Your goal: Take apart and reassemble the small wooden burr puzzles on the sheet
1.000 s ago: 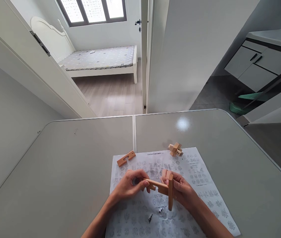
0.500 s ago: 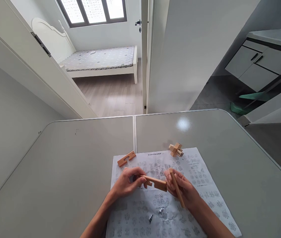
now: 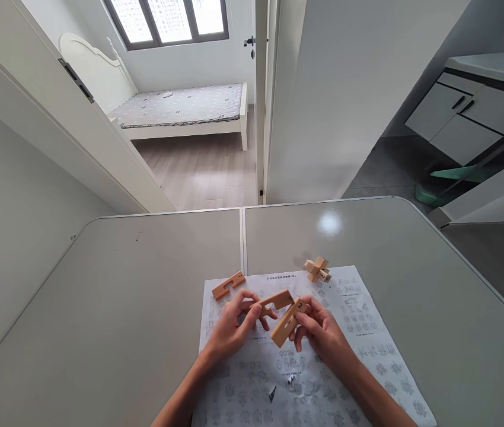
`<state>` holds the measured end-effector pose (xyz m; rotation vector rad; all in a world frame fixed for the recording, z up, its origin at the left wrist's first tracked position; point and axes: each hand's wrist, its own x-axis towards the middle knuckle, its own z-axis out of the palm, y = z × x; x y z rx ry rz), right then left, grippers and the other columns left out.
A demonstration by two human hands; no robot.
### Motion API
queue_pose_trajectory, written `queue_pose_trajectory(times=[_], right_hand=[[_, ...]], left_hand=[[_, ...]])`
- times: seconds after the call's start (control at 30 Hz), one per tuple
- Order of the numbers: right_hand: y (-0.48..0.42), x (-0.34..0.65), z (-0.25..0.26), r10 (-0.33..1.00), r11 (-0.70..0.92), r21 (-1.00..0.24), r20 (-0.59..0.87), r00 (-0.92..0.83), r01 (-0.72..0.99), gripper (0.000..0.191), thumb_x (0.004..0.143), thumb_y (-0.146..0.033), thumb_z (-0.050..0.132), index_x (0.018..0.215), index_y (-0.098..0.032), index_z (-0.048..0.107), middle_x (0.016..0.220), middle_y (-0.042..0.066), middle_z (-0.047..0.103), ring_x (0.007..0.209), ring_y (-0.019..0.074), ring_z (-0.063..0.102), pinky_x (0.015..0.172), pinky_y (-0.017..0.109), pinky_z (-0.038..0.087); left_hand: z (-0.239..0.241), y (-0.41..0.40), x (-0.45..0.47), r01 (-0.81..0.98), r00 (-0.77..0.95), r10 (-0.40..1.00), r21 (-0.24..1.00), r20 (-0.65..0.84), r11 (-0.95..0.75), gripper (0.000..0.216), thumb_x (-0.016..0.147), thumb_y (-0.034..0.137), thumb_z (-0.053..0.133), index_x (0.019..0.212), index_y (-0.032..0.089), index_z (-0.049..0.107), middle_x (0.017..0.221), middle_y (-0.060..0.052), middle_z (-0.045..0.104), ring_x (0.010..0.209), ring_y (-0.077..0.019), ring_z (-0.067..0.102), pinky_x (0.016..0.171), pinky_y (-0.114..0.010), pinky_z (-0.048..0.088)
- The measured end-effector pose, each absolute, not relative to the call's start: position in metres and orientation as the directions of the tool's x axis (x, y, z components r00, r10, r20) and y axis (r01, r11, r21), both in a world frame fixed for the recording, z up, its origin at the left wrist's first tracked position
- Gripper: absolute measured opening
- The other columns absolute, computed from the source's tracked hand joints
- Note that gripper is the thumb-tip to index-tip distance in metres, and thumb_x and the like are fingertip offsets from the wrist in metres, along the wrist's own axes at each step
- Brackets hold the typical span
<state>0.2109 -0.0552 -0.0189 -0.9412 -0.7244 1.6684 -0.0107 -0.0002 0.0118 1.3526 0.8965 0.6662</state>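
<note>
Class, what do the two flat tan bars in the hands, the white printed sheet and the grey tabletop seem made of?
Notched tan bar in the left hand and tan bar marked 2 in the right hand: probably smooth wood, by warm colour. White printed sheet: paper, visibly creased. Grey tabletop: perhaps glossy laminate, given its highlight.

Bright Window [image 3: 167, 21] Beyond a Grey Table [image 3: 145, 296]

A white bed [image 3: 181, 107] is set far left on plank flooring [image 3: 207, 178]; a white cabinet [image 3: 492, 110] is placed far right, past a wall [image 3: 332, 107]. Light [image 3: 329, 222] is reflected in the table.
</note>
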Motion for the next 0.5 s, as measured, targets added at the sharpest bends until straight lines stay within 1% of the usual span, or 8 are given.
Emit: queue_pose_trajectory(times=[0.07,0.17,0.23,0.33,0.4,0.5], right_hand=[[-0.054,0.21,-0.015,0.969,-0.246,-0.859,-0.214,-0.121,-0.449,0.03,0.094,-0.046,0.074,0.101,-0.02,0.061,0.083,0.003,0.07,0.066,0.0178,0.068,0.055,0.029,0.06],[-0.054,0.208,-0.009,0.975,-0.221,-0.894,-0.205,-0.082,-0.39,0.032,0.093,-0.049,0.074,0.099,-0.02,0.062,0.082,0.003,0.072,0.066,0.0184,0.068,0.06,0.033,0.062],[-0.055,0.207,-0.006,0.976,-0.219,-0.903,-0.203,-0.083,-0.368,0.032,0.093,-0.049,0.075,0.097,-0.021,0.061,0.083,0.004,0.072,0.067,0.019,0.07,0.063,0.034,0.063],[-0.056,0.203,-0.004,0.975,-0.219,-0.904,-0.185,-0.127,-0.367,0.028,0.095,-0.046,0.074,0.094,-0.022,0.059,0.084,0.003,0.072,0.071,0.0199,0.071,0.067,0.035,0.064],[-0.057,0.201,-0.006,0.978,-0.194,-0.907,-0.149,-0.146,-0.375,0.025,0.096,-0.042,0.074,0.094,-0.023,0.059,0.088,0.002,0.069,0.072,0.019,0.071,0.067,0.035,0.064],[-0.057,0.2,-0.008,0.983,-0.149,-0.915,-0.097,-0.153,-0.375,0.022,0.096,-0.038,0.074,0.091,-0.024,0.058,0.098,0.002,0.065,0.074,0.018,0.072,0.069,0.036,0.063]], left_hand=[[0.012,-0.003,-0.009,0.116,0.53,0.833,0.986,-0.16,0.116,0.032,0.106,0.052,0.05,0.104,0.021,0.046,0.096,-0.011,0.078,0.083,-0.0184,0.071,0.071,-0.028,0.051],[0.011,-0.006,-0.008,0.163,0.513,0.841,0.981,-0.173,0.102,0.032,0.105,0.053,0.05,0.105,0.021,0.048,0.092,-0.007,0.076,0.078,-0.0166,0.068,0.07,-0.027,0.051],[0.01,-0.007,-0.008,0.21,0.496,0.85,0.975,-0.175,0.079,0.031,0.105,0.052,0.05,0.105,0.021,0.051,0.093,-0.007,0.077,0.079,-0.017,0.068,0.07,-0.026,0.05],[0.009,-0.006,-0.008,0.305,0.493,0.851,0.952,-0.18,0.024,0.026,0.103,0.046,0.055,0.109,0.021,0.057,0.091,-0.005,0.078,0.082,-0.0188,0.07,0.07,-0.026,0.049],[0.009,-0.005,-0.007,0.351,0.503,0.845,0.936,-0.181,-0.008,0.023,0.099,0.041,0.06,0.111,0.021,0.063,0.088,-0.003,0.078,0.079,-0.0181,0.069,0.069,-0.026,0.048],[0.008,-0.005,-0.005,0.375,0.483,0.859,0.927,-0.169,-0.028,0.022,0.093,0.036,0.069,0.108,0.02,0.069,0.085,-0.001,0.077,0.072,-0.0163,0.066,0.067,-0.026,0.048]])
